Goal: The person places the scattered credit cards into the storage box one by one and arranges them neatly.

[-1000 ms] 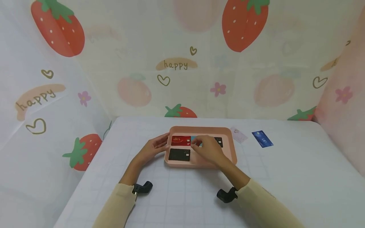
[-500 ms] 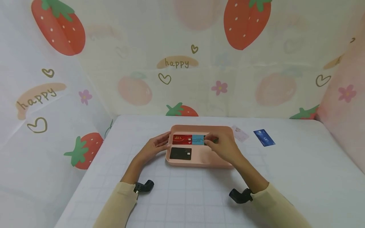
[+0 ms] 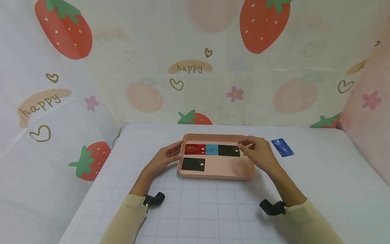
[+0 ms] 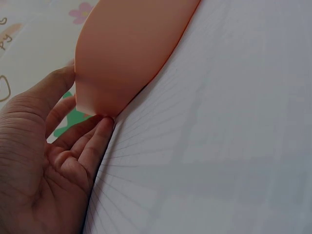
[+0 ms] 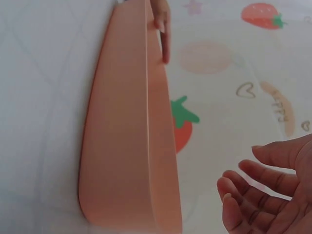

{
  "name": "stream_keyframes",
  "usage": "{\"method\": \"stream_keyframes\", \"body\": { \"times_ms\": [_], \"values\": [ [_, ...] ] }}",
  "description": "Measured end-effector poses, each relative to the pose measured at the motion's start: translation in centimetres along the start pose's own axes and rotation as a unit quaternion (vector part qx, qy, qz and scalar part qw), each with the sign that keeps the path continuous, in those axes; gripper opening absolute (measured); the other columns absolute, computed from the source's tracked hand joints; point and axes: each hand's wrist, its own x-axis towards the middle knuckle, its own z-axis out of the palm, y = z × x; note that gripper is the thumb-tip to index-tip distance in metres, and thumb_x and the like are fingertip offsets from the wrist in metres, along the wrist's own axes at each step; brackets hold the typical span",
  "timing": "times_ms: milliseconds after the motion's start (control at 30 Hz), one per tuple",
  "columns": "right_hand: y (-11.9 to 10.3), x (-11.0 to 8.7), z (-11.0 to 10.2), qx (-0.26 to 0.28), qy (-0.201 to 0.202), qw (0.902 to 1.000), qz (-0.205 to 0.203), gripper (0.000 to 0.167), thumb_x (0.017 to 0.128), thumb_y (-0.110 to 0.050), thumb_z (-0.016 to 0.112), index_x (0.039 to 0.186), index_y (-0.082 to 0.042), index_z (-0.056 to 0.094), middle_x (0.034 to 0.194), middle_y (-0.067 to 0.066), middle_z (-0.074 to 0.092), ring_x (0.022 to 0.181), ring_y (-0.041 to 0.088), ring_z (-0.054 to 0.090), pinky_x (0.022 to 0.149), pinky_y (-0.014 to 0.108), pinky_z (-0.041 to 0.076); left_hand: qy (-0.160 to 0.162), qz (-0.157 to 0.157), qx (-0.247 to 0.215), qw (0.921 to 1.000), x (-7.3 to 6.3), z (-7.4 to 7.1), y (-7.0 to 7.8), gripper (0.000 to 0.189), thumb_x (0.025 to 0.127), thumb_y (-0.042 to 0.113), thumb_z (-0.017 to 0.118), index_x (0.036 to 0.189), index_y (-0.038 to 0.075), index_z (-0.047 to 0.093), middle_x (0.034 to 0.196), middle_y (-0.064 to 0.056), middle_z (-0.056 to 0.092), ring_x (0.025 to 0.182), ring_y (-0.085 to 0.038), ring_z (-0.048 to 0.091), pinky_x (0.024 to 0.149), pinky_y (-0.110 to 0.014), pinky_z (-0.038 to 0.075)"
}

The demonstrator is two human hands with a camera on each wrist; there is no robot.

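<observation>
While the cards lie loose: a brush of the right hand (image 3: 259, 151) could skew the black card (image 3: 229, 151) or push it further over the cyan card (image 3: 211, 149), which looks partly covered by a neighbour.
Tray (image 3: 219, 176): three cards run along its far edge, the red card (image 3: 193, 149) leftmost, then cyan, then black; a second black card (image 3: 193, 164) lies in its near left corner.
Right hand: fingers loosely bent, nothing seen between them, at the tray's far right corner (whether a tip touches the black card, I cannot tell).
Left hand (image 3: 163, 157): fingers rest against the tray's left edge, not seen wrapped round it; too hard a push could slide the tray and jumble the row.
Blue card (image 3: 282, 147): flat on the table (image 3: 195, 210), right of the tray, toward the table's far edge; a wide sweep of the right hand could knock it.
</observation>
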Motion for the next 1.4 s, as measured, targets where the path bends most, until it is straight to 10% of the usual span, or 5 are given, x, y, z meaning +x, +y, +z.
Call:
{"method": "stream_keyframes", "body": {
  "times_ms": [533,767,1000,1233,1400],
  "values": [
    [4.0,0.4,-4.4,-0.008,0.071,0.9974,0.010,0.029,0.099,-0.023,0.067,0.117,0.000,0.072,0.106,0.018,0.073,0.079,0.026,0.071,0.059,0.022,0.056,0.002,0.010,0.014,0.9998,0.2,0.1,-0.1,0.065,0.098,0.018,0.070,0.156,0.015,0.041,0.159,-0.003,0.041,0.143,-0.024,0.044,0.110,-0.031,0.042],
    [6.2,0.7,-5.8,-0.006,0.087,0.9960,0.021,0.034,0.098,-0.025,0.068,0.120,0.001,0.070,0.108,0.020,0.073,0.076,0.003,0.066,0.061,0.020,0.057,0.000,0.018,0.011,0.9998,0.1,0.1,0.0,0.065,0.098,0.016,0.070,0.156,0.013,0.041,0.159,-0.006,0.041,0.143,-0.026,0.043,0.111,-0.030,0.042],
    [8.7,1.0,-6.5,-0.036,0.100,0.9930,0.052,0.041,0.098,-0.030,0.068,0.123,0.002,0.068,0.112,0.023,0.071,0.098,0.035,0.071,0.067,0.020,0.054,0.001,0.015,0.011,0.9998,0.2,0.1,-0.1,0.064,0.098,0.017,0.070,0.156,0.015,0.042,0.159,-0.006,0.041,0.143,-0.026,0.043,0.112,-0.033,0.041],
    [11.5,1.3,-7.1,-0.040,0.105,0.9904,0.080,0.041,0.096,-0.024,0.072,0.124,0.006,0.067,0.112,0.026,0.071,0.080,0.010,0.068,0.058,0.017,0.055,0.001,0.006,0.006,1.0000,0.1,0.1,0.0,0.064,0.098,0.017,0.070,0.156,0.014,0.042,0.160,-0.006,0.041,0.144,-0.027,0.043,0.113,-0.036,0.040],
    [12.6,1.3,-7.3,-0.073,0.095,0.9867,0.109,0.045,0.096,-0.028,0.072,0.125,0.006,0.066,0.114,0.027,0.069,0.098,0.034,0.066,0.067,0.028,0.052,0.003,0.005,0.006,1.0000,0.1,0.1,0.1,0.065,0.098,0.017,0.070,0.156,0.015,0.042,0.160,-0.005,0.041,0.144,-0.025,0.043,0.112,-0.034,0.041]
  ]
}}
